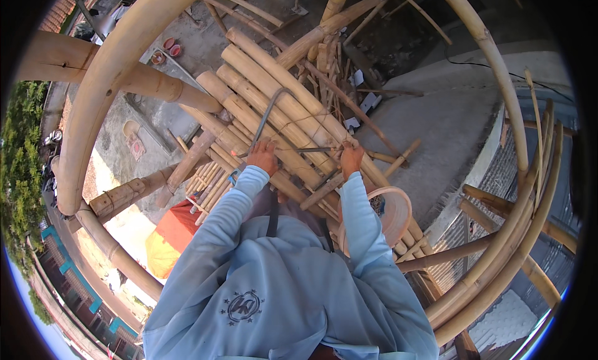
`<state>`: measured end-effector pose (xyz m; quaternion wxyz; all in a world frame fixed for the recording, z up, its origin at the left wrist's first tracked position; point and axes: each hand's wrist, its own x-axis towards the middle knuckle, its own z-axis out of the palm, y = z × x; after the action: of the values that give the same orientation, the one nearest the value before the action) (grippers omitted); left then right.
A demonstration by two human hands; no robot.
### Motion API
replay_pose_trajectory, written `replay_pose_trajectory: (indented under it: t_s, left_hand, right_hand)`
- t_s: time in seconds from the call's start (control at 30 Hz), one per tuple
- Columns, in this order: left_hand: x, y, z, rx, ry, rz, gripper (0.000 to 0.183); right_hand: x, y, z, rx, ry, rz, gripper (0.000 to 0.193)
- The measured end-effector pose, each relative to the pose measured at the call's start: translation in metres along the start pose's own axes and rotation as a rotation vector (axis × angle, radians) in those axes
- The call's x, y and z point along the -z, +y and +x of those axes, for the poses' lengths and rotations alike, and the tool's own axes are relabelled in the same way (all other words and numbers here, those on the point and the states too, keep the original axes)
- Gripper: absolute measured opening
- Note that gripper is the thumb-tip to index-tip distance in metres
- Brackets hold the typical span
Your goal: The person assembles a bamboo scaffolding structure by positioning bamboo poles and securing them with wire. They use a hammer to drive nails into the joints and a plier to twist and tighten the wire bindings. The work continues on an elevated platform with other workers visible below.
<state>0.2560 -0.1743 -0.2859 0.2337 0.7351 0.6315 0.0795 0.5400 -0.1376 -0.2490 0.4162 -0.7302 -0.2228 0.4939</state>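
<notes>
Several thick bamboo poles (283, 101) lie side by side in front of me, forming a platform. My left hand (262, 156) is closed at the lower end of a dark bent bar (268, 114), whose hooked top rests over the poles. From beside that hand a thin dark strip (314, 150) runs across the poles to my right hand (351, 158). My right hand is closed near the end of a pole, its fingers pinched at the strip's end. Whether bar and strip are one piece I cannot tell. Below my right hand sits a pale pink bucket (396, 215) with small dark pieces inside.
Thick curved bamboo poles (103, 110) frame the left side, and more bend down the right (520, 235). An orange tarp (176, 235) hangs lower left. On the ground below are red buckets (175, 50) and a pile of bamboo offcuts (324, 67). Corrugated sheets (458, 248) lie at right.
</notes>
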Motion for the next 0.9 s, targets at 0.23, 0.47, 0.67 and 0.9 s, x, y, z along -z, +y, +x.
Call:
replay_pose_trajectory:
  t_s: [0.23, 0.47, 0.67, 0.9]
  left_hand:
    - [-0.004, -0.009, 0.009, 0.107, 0.035, -0.122, 0.034]
    - [0.042, 0.006, -0.003, 0.234, 0.16, -0.389, 0.027]
    - [0.145, 0.084, 0.027, -0.069, 0.238, -0.455, 0.035]
    - [0.187, 0.127, -0.021, -0.148, -0.16, -0.579, 0.032]
  right_hand:
    - [0.028, 0.005, 0.012, 0.078, 0.173, 0.064, 0.012]
    - [0.035, -0.036, -0.009, 0.019, 0.035, 0.291, 0.015]
    - [0.001, -0.102, -0.059, 0.113, -0.2, 0.272, 0.013]
    - [-0.018, -0.154, -0.092, 0.166, -0.121, 0.257, 0.018]
